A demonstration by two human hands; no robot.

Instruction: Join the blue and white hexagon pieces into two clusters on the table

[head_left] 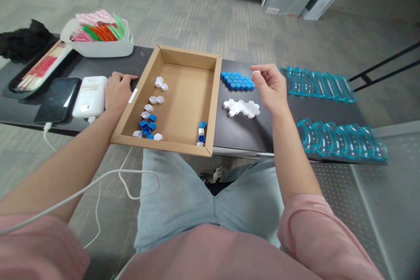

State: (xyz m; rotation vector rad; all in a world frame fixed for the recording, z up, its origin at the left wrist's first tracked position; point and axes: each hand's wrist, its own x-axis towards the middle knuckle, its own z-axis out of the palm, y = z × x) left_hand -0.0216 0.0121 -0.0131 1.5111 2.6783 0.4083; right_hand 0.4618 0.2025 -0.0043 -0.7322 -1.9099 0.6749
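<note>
Between thumb and index finger, my right hand (271,87) pinches a small white hexagonal piece (257,72) above the right part of the table. Just left of that hand lies a group of blue hexagonal pieces (236,81) set edge to edge. Closer to me is a similar group of white hexagonal pieces (242,108). My left hand (117,92) rests on the table beside the cardboard tray (187,148), fingers stretched out. Inside the tray, loose white pieces (156,99) and blue pieces (147,127) lie along the left side, with several more at the lower right corner.
Left of my left hand are a white power bank (90,96) with a cable and a black phone (59,99). A white basket (101,49) of coloured strips stands behind them. Rows of clear teal plastic parts (341,140) lie at the right.
</note>
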